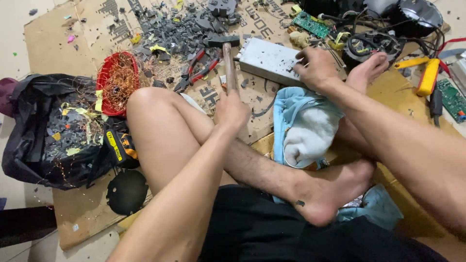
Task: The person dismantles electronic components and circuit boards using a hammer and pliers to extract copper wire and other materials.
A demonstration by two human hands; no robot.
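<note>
My left hand (232,110) wraps the hammer (226,58) handle, head raised over the cardboard; my right hand (315,68) presses the grey metal casing (267,59) flat, steadying it.

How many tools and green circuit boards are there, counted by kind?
Hammer in the left hand: 1
Red-handled pliers: 1
Yellow-handled tools: 2
Green circuit boards: 2
Total: 6
The right hand rests on the grey metal box.
</note>
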